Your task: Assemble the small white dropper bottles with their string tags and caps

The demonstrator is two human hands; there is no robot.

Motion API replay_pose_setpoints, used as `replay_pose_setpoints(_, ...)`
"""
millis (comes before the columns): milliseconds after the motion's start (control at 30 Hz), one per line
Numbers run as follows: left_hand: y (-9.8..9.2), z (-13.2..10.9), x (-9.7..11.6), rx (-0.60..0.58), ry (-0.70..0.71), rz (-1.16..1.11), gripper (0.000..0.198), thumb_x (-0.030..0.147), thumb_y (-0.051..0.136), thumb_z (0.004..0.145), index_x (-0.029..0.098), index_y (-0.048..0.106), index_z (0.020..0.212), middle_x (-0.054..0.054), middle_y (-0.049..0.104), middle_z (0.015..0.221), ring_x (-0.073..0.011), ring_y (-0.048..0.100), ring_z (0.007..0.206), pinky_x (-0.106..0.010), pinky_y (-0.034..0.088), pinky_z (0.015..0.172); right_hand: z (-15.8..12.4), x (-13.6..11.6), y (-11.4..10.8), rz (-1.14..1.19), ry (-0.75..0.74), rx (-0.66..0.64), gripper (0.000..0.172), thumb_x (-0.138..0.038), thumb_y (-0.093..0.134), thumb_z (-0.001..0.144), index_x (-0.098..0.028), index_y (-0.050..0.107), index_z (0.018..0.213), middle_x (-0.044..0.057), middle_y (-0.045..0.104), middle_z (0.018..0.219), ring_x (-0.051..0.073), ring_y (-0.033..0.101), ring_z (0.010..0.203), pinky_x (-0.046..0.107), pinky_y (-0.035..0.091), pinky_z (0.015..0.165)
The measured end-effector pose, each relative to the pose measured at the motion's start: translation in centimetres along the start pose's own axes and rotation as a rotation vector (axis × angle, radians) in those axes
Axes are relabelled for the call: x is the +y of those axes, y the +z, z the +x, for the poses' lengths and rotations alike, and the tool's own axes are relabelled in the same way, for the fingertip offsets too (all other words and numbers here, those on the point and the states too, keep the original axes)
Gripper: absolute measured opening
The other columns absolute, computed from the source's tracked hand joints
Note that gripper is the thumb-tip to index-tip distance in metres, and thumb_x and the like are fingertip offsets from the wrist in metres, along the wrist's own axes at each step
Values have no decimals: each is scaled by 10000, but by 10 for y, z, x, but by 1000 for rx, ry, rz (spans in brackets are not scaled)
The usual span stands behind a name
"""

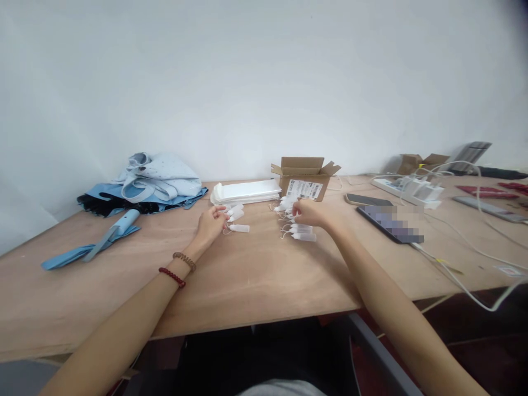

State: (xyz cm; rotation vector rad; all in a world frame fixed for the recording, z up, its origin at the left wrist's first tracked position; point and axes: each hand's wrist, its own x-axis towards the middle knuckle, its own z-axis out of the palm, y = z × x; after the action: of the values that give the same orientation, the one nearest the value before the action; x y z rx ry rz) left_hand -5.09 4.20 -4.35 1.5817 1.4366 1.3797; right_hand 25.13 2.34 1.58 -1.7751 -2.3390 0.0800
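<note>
My left hand, with two beaded bracelets at the wrist, has its fingers bent and closed at the tip ends of a few small translucent white bottles. One bottle lies on its side just right of the fingers, a thin string at its narrow end. Over a second group of similar bottles, laid side by side with strings pointing left, is my right hand. Its fingers are pinched together, pointing down among the bottles, and appear to grip one of them. The fingertips are partly hidden.
Behind the hands lie a stack of white flat packs and an open cardboard box. A blue umbrella and light cloth bag are left. Phones, a power strip and white cables spread right.
</note>
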Motion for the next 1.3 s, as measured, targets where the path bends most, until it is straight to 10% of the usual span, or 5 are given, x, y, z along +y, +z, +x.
replay_pose_setpoints(533, 4, -7, 9, -19, 21, 35, 334, 217, 531, 673, 122, 605, 985, -38, 672, 731, -106, 533, 452, -223, 422, 480, -1, -10, 2, -55, -30, 54, 150, -59, 506, 700, -166, 600, 653, 74, 650, 750, 168, 553, 665, 252, 331, 583)
replay_pose_setpoints(1000, 14, -20, 16, -159, 160, 17, 341, 272, 551, 736, 117, 590, 1038, -21, 625, 704, -102, 519, 468, -230, 426, 495, 4, -29, 10, 604, -155, 404, 130, -280, 480, 841, -173, 531, 788, 45, 613, 831, 156, 546, 775, 262, 398, 678)
replay_pose_setpoints(1300, 18, -34, 37, -279, 181, -72, 403, 386, 583, 779, 121, 594, 1082, -19, 620, 718, -84, 498, 460, -215, 416, 479, -2, -49, 23, 1039, -210, 132, 181, -374, 509, 846, -197, 474, 842, 18, 649, 737, 126, 566, 609, 240, 415, 569)
